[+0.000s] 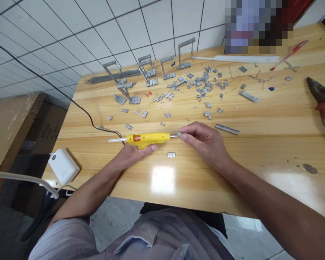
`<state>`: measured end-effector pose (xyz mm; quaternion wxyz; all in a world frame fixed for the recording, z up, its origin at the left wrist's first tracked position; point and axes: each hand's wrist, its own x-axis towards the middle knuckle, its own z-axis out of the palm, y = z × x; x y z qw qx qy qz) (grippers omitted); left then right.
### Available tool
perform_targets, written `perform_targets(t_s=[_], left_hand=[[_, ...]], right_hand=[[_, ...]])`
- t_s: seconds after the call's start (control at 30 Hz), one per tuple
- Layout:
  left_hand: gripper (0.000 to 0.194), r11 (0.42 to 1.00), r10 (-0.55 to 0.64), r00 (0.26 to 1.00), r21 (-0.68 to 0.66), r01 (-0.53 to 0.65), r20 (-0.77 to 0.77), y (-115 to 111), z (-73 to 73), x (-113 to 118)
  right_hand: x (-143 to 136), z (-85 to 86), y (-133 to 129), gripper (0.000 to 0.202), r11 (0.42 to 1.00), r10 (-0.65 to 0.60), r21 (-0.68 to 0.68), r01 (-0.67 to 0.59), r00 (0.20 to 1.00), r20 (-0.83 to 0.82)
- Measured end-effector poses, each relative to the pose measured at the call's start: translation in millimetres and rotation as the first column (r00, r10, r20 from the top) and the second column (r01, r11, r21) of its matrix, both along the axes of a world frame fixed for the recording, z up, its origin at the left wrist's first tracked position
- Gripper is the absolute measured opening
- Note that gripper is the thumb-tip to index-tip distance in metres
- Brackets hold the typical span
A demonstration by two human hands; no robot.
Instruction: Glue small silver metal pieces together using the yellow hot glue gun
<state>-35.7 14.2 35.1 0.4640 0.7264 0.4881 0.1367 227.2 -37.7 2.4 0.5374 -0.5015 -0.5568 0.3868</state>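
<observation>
From where I stand, the person's left hand point(137, 154) is closed around the handle of a yellow glue gun point(151, 138), a clear glue stick point(116, 140) poking out of its back end. The right hand point(207, 142) has thumb and forefinger pinched together on a small grey piece point(179, 133), right at the metal nozzle; whether the two touch I can't tell. All this sits over the middle of the table point(273, 144), nearer its front edge than the tiled wall, with a small grey block point(171, 155) lying closer to that front edge.

Toward the far edge, left of centre, several grey stands point(152, 82) are up on blocky bases, so I'd judge a good part of the work done; I can't say whether any stand is complete. Plenty looks left over: loose grey bits point(206, 76) are strewn behind the right hand, and a plain metal strip point(227, 129) lies just beyond it, joined to nothing. The piece in the right hand, as I read it, is a job half done.
</observation>
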Motion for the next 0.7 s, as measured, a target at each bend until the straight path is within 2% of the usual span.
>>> perform_targets(t_s=[0.7], left_hand=[[0.029, 1.000, 0.024, 0.999, -0.017, -0.024, 0.029, -1.3, 1.7, 1.5]], right_hand=[[-0.3, 2.0, 0.7, 0.007, 1.000, 0.004, 0.009, -0.004, 1.000, -0.026]])
